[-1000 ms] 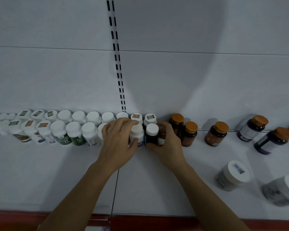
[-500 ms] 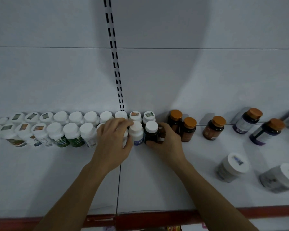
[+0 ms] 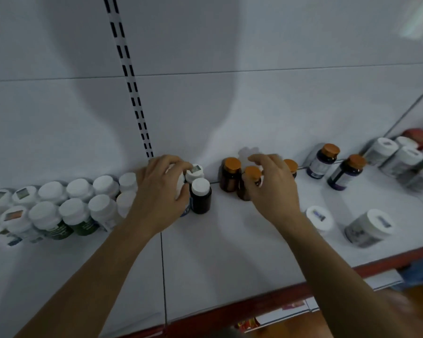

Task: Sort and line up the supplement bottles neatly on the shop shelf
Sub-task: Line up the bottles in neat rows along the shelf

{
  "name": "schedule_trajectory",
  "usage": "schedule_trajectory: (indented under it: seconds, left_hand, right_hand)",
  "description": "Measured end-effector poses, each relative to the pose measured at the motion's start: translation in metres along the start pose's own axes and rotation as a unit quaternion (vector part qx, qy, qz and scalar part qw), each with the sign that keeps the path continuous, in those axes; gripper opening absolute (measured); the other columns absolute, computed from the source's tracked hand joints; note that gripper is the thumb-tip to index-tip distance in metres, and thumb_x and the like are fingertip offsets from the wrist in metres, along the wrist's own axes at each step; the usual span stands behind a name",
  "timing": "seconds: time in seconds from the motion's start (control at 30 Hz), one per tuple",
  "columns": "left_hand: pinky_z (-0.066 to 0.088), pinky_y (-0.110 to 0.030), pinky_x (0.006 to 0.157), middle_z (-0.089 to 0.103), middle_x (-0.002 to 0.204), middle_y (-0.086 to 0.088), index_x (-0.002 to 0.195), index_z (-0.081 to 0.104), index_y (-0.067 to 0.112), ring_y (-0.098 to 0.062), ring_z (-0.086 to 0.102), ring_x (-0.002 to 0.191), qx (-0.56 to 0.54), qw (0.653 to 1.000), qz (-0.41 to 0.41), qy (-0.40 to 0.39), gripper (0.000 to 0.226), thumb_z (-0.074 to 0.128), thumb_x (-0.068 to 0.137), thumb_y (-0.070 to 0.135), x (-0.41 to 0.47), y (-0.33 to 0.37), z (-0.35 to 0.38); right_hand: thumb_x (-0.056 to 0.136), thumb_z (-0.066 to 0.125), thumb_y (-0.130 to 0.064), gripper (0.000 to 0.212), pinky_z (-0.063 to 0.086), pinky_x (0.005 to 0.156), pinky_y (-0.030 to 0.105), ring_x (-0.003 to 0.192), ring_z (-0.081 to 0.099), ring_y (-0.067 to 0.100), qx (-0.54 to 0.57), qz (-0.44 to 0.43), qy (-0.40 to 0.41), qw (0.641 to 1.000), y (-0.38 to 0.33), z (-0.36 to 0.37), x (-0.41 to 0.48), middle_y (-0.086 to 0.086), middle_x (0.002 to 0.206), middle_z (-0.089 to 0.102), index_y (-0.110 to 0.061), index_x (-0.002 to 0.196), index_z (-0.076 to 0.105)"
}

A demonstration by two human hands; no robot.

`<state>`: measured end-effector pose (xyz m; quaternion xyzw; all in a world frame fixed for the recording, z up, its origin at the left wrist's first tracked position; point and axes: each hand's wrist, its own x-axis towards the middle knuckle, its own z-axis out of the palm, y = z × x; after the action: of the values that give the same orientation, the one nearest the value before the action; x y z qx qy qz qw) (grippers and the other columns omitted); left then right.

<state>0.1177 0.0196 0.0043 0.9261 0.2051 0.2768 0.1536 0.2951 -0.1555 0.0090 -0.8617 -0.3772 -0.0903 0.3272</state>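
White shelf [image 3: 230, 259] carrying a double row of white-capped bottles [image 3: 78, 206] at left, amber bottles [image 3: 231, 176] mid-right. Left hand [image 3: 161, 191] curled around a white-capped bottle at row end. Right hand [image 3: 271, 189], fingers spread, over an orange-capped bottle [image 3: 250, 181]; grip unclear. Risk: toppling neighbours through crowded, hasty reach.

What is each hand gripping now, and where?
Left hand wraps a white bottle around its body. Right hand hovers over orange-capped bottles, holding nothing.

A slotted upright [image 3: 130, 76] runs down the white back panel [image 3: 279, 45].
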Motion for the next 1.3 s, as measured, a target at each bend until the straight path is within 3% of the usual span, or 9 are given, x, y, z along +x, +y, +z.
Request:
schedule_trajectory:
  seconds: [0.13,0.33,0.47,0.6,0.83,0.9,1.03,1.17,1.3]
  left_hand:
    - [0.047,-0.049,0.102,0.055,0.141,0.002,0.139,0.056,0.021,-0.023,0.053,0.125,-0.037,0.987,0.089,-0.13,0.046,0.058,0.093,0.02,0.055,0.016,0.016]
    - [0.05,-0.041,0.094,0.057,0.129,0.0,0.131,0.058,0.022,-0.023,0.059,0.112,0.077,0.946,0.179,-0.258,0.04,0.063,0.092,0.014,0.1,0.039,0.05]
    - [0.052,-0.042,0.086,0.054,0.117,0.0,0.124,0.061,0.02,-0.023,0.059,0.1,0.109,0.945,0.173,-0.255,0.029,0.063,0.095,0.021,0.108,0.047,0.048]
    - [0.048,-0.035,0.097,0.053,0.125,0.001,0.129,0.061,0.02,-0.019,0.054,0.111,-0.007,0.982,0.095,-0.165,0.037,0.069,0.093,0.02,0.089,0.042,0.019]
    - [0.045,-0.01,0.082,0.052,0.116,0.013,0.125,0.063,0.029,-0.002,0.055,0.1,-0.177,0.984,-0.027,-0.008,0.039,0.075,0.089,0.02,0.011,0.037,-0.047]
    - [0.046,-0.008,0.081,0.052,0.115,0.016,0.124,0.062,0.033,-0.001,0.056,0.103,-0.189,0.981,-0.035,-0.007,0.041,0.076,0.088,0.018,-0.004,0.034,-0.054]
    - [0.052,-0.016,0.084,0.054,0.118,0.014,0.125,0.062,0.033,-0.006,0.059,0.105,-0.198,0.979,-0.044,-0.03,0.041,0.075,0.089,0.02,-0.015,0.026,-0.057]
    - [0.052,-0.02,0.088,0.053,0.12,0.011,0.129,0.062,0.03,-0.008,0.057,0.107,-0.192,0.98,-0.019,-0.053,0.041,0.073,0.091,0.021,-0.003,0.031,-0.047]
    - [0.047,-0.028,0.097,0.051,0.125,0.007,0.135,0.06,0.027,-0.011,0.054,0.112,-0.163,0.98,0.036,-0.106,0.042,0.068,0.094,0.024,0.025,0.047,-0.018]
  right_hand:
    - [0.088,0.073,-0.035,0.042,0.047,0.082,0.036,0.106,0.059,0.029,-0.068,0.047,-0.136,0.987,0.013,0.006,0.023,0.006,0.116,0.062,-0.017,0.124,0.061]
    - [0.087,0.075,-0.026,0.041,0.037,0.079,0.026,0.096,0.055,0.017,-0.019,0.062,-0.081,0.995,0.017,0.011,0.007,0.003,0.112,0.064,-0.015,0.123,0.062]
    - [0.087,0.074,-0.026,0.042,0.042,0.08,0.028,0.097,0.058,0.019,0.0,0.058,-0.03,0.998,0.016,0.002,-0.005,0.002,0.113,0.065,-0.017,0.126,0.06]
    - [0.09,0.071,-0.021,0.045,0.044,0.085,0.031,0.107,0.058,0.026,-0.007,0.074,-0.004,0.997,0.015,-0.008,0.003,0.005,0.121,0.062,-0.015,0.133,0.056]
    - [0.089,0.074,-0.022,0.036,0.049,0.08,0.033,0.091,0.06,0.02,0.063,0.013,-0.099,0.993,-0.008,0.026,0.029,-0.001,0.104,0.063,-0.018,0.119,0.054]
    - [0.085,0.076,-0.017,0.032,0.051,0.075,0.033,0.084,0.061,0.018,0.09,-0.02,-0.111,0.99,-0.017,0.04,0.031,-0.001,0.098,0.065,-0.019,0.106,0.053]
    - [0.082,0.081,-0.016,0.029,0.042,0.068,0.007,0.077,0.059,0.001,0.121,-0.036,-0.11,0.986,-0.019,0.05,0.03,-0.006,0.099,0.065,-0.019,0.103,0.06]
    - [0.086,0.08,-0.021,0.033,0.053,0.074,0.018,0.084,0.064,0.007,0.103,-0.026,-0.116,0.988,-0.008,0.029,0.033,-0.006,0.11,0.061,-0.021,0.114,0.061]
    - [0.089,0.074,-0.022,0.03,0.044,0.079,0.024,0.098,0.06,0.023,-0.019,-0.018,-0.029,0.999,0.02,-0.009,0.037,0.002,0.112,0.064,-0.017,0.116,0.063]
